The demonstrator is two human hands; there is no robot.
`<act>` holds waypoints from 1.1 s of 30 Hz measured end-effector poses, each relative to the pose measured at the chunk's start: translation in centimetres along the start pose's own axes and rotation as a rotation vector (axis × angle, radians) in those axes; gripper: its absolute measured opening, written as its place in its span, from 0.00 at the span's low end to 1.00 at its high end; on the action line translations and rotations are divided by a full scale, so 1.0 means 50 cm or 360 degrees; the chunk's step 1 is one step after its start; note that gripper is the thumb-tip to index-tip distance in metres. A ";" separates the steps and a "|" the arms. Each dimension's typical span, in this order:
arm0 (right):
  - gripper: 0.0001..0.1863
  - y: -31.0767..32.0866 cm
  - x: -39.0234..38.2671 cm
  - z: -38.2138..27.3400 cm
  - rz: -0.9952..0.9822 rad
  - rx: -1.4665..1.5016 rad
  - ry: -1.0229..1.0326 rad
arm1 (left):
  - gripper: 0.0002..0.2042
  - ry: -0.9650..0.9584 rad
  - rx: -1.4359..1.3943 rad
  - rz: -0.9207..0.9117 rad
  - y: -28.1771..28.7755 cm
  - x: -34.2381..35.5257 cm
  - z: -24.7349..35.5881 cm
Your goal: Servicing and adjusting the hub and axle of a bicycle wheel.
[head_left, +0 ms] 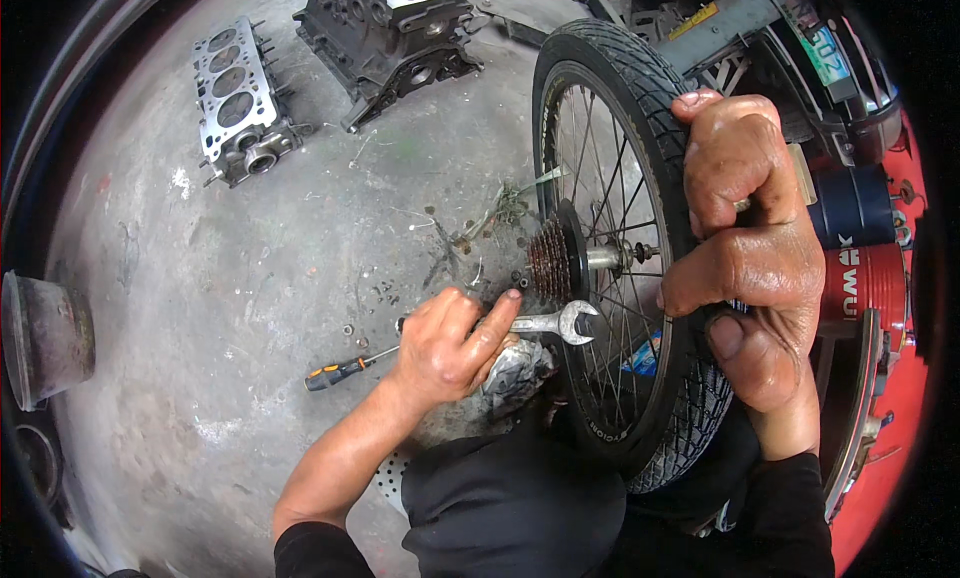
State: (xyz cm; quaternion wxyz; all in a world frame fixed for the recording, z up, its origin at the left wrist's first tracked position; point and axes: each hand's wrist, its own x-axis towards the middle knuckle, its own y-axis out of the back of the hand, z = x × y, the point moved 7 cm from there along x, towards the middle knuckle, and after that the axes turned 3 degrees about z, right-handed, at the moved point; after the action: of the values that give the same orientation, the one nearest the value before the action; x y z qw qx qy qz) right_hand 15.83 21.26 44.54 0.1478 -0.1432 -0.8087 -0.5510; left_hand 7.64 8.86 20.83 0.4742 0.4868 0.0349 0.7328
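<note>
A bicycle wheel (650, 233) with a black treaded tyre stands upright in front of me, its rusty sprocket cassette (549, 261) facing left. My right hand (750, 248) curls its fingers over the tyre's right side, one fingertip near the rim. My left hand (450, 346) is closed around an open-end wrench (545, 323), index finger stretched along it. The wrench's jaw overlaps the wheel's lower left part, below the cassette; whether it touches is unclear. Axle hardware (640, 253) shows at the hub. Beside my left hand, a screwdriver (338, 374) with a black and orange handle lies on the floor.
Small nuts and loose bits (348, 330) lie on the concrete floor left of the wheel. A crumpled rag or plastic (518, 376) is under the wrench. Further off are a cylinder head (236, 93) and an engine block (385, 43). A bucket (50, 338) stands left, a red drum (865, 293) right.
</note>
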 end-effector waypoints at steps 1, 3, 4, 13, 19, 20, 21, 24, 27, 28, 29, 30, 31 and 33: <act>0.23 0.000 -0.001 0.001 0.0003 -0.0004 -0.0016 | 0.24 0.0001 0.0004 0.0001 -0.009 0.000 -0.005; 0.23 0.001 -0.004 0.002 -0.0005 -0.0011 -0.0006 | 0.21 0.0078 0.0048 -0.0062 -0.038 0.005 -0.024; 0.23 0.001 -0.005 0.002 -0.0014 -0.0015 0.0003 | 0.21 0.0076 0.0047 -0.0060 -0.036 0.006 -0.022; 0.24 0.009 -0.014 0.011 0.0032 0.0036 -0.0036 | 0.16 0.0170 0.0159 0.0052 -0.024 0.002 0.014; 0.25 0.005 -0.011 0.029 0.0135 0.0058 -0.0132 | 0.15 0.0325 0.0453 -0.0021 -0.065 -0.016 -0.049; 0.25 0.017 -0.015 0.032 0.0134 0.0021 -0.0150 | 0.15 0.0237 0.0334 0.0106 -0.055 -0.004 -0.023; 0.25 0.021 -0.018 0.027 0.0071 0.0009 -0.0124 | 0.16 0.0130 0.0247 0.0175 -0.039 0.001 0.008; 0.26 0.007 -0.010 0.006 0.0040 0.0074 -0.0029 | 0.18 0.0093 0.0212 0.0212 -0.061 -0.002 -0.016; 0.24 0.004 -0.015 0.020 0.0045 0.0043 -0.0104 | 0.19 0.0157 0.0274 0.0219 -0.065 -0.011 -0.008; 0.24 0.007 -0.014 0.028 0.0047 0.0024 -0.0102 | 0.18 0.0167 0.0325 0.0244 -0.059 -0.005 -0.004; 0.24 0.008 -0.011 0.025 0.0051 0.0023 -0.0073 | 0.18 0.0118 0.0323 0.0277 -0.043 0.007 0.002; 0.23 0.007 -0.010 0.022 0.0055 0.0024 -0.0043 | 0.18 0.0132 0.0332 0.0271 -0.052 0.005 -0.005; 0.24 0.003 -0.010 0.019 0.0060 0.0083 -0.0022 | 0.18 0.0176 0.0346 0.0230 -0.077 -0.002 -0.016; 0.24 0.009 -0.005 0.023 0.0060 0.0052 -0.0043 | 0.21 0.0187 0.0340 0.0238 -0.107 0.009 -0.025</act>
State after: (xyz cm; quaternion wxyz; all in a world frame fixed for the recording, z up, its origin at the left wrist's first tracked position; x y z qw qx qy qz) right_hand 16.15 22.48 44.41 0.1496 -0.1634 -0.8167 -0.5329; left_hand 10.20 12.60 17.74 0.3609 0.4919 0.1041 0.7855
